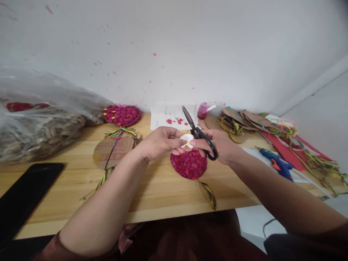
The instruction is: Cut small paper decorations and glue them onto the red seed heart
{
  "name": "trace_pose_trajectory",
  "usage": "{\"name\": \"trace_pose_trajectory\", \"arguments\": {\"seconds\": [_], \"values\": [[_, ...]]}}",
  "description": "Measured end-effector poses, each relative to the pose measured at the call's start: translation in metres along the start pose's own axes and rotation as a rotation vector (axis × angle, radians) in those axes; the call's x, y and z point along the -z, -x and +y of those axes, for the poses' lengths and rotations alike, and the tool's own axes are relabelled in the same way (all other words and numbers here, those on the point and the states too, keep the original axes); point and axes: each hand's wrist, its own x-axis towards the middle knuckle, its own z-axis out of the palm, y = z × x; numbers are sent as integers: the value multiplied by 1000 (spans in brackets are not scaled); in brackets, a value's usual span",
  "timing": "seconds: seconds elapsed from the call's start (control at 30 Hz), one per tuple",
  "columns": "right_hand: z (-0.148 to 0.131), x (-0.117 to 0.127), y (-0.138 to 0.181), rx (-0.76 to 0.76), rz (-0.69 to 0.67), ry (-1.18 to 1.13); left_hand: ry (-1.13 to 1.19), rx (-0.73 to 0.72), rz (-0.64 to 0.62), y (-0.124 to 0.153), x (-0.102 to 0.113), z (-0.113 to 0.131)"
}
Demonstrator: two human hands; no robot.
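Between the fingertips of both my hands is a small curled white paper piece [186,137] with a yellow bit [187,143] at its lower edge. My left hand [163,141] pinches it from the left. On the other side, my right hand [214,142] pinches its right edge while keeping hold of black-handled scissors [190,119], whose blades point up and away to the left. Just below the hands, a round disc covered in magenta pieces [189,165] lies on the wooden table [157,195]. A yellow-green and black tassel [208,194] hangs from its lower right.
At the left are a clear plastic bag of brown pieces [43,130], a dark phone-like slab [29,195] and a cardboard disc [111,152]. Behind stand magenta discs with yellow stars [123,115] and a cup of magenta paint [203,110]. Rightward lie cardboard pieces [239,121] and a blue glue gun [276,163].
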Motion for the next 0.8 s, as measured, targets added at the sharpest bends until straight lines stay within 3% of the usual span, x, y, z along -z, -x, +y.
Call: {"name": "trace_pose_trajectory", "arguments": {"seconds": [0.4, 0.8], "values": [[-4, -13, 4, 5, 85, 94, -33, -21, -46, 0, 0, -1], [16, -28, -3, 185, 299, -148, 199, -37, 36, -5, -7, -5]]}}
